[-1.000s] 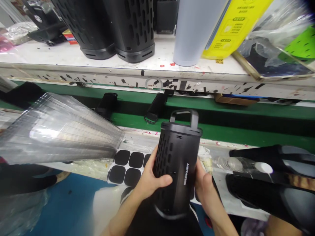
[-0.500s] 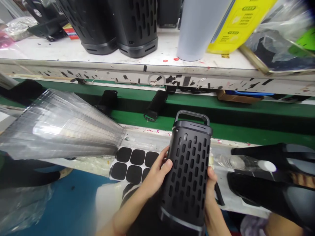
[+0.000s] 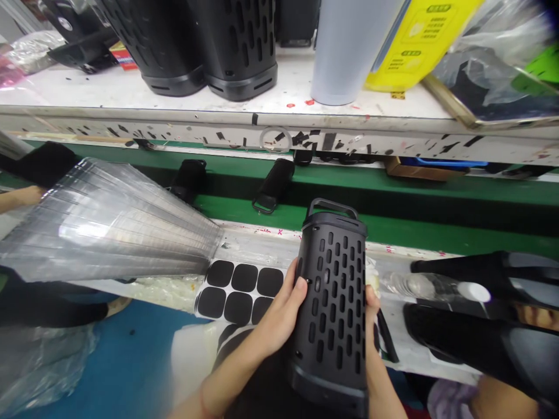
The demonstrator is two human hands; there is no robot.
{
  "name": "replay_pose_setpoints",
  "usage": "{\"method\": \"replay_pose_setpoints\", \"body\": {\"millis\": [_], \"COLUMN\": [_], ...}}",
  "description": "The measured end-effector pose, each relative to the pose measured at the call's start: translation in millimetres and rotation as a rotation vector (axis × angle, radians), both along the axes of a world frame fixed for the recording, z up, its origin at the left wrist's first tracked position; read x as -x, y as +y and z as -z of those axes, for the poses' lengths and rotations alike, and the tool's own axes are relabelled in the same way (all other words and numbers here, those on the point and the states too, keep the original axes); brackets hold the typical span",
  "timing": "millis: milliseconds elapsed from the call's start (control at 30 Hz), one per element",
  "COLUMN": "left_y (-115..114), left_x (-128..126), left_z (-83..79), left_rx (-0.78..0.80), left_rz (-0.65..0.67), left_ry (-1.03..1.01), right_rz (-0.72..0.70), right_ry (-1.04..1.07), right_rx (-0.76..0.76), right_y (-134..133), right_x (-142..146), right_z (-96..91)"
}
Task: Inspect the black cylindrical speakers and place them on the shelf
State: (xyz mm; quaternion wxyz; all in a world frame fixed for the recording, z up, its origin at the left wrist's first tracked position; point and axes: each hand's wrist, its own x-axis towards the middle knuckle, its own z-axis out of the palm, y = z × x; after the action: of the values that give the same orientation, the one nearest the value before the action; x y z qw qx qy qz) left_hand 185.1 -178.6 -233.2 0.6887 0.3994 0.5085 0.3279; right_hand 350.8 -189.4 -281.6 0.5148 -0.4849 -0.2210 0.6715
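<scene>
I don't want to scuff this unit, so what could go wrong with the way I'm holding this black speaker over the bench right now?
Slipping: the black perforated speaker with a top handle is held only between the left hand and right hand, above the bench, so it might drop.

Landing damage: the sheet of black rounded pads lies right beside it and could get creased or knocked.

Crowding: the stack of clear plastic trays and the black curved parts sit close on either side, so a wide turn may bump them.

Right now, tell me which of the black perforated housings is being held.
The handled housing at bottom centre, gripped between left hand and right hand; the other two stand untouched on the shelf.
</scene>
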Motion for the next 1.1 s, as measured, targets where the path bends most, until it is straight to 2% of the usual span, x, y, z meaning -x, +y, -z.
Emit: {"method": "replay_pose_setpoints", "body": {"millis": [300, 433, 533, 700, 767, 867, 967, 1100], "left_y": [0.3, 2.9, 9.4, 14.4, 11.9, 4.0, -4.0, -7.5], "left_x": [1.5, 14.6, 28.4, 50.9, 59.1, 69.4, 77.4, 90.0], "left_z": [21.7, 34.1, 42.8, 48.0, 49.0, 55.5, 72.5, 106.7], "left_rx": [0.133, 0.085, 0.056, 0.062, 0.062, 0.065, 0.089, 0.186], "left_rz": [0.073, 0.073, 0.058, 0.052, 0.051, 0.023, -0.033, -0.085], "left_ry": [0.104, 0.195, 0.251, 0.364, 0.407, 0.458, 0.512, 0.603], "right_rz": [0.026, 0.041, 0.114, 0.153, 0.128, 0.079, 0.037, 0.013], "right_ry": [0.015, -0.097, -0.298, -0.768, -0.918, -1.077, -1.148, -1.143], "right_rx": [0.206, 0.260, 0.227, 0.121, 0.136, 0.241, 0.287, 0.142], "right_y": [0.0, 19.6, 58.3, 159.1, 202.4, 259.3, 299.2, 323.7], "right_x": [5.0, -7.1, -27.8, -62.8, -72.7, -81.7, -83.2, -81.2], "right_z": [28.8, 39.5, 48.8, 56.7, 60.6, 70.8, 83.4, 102.3]}}
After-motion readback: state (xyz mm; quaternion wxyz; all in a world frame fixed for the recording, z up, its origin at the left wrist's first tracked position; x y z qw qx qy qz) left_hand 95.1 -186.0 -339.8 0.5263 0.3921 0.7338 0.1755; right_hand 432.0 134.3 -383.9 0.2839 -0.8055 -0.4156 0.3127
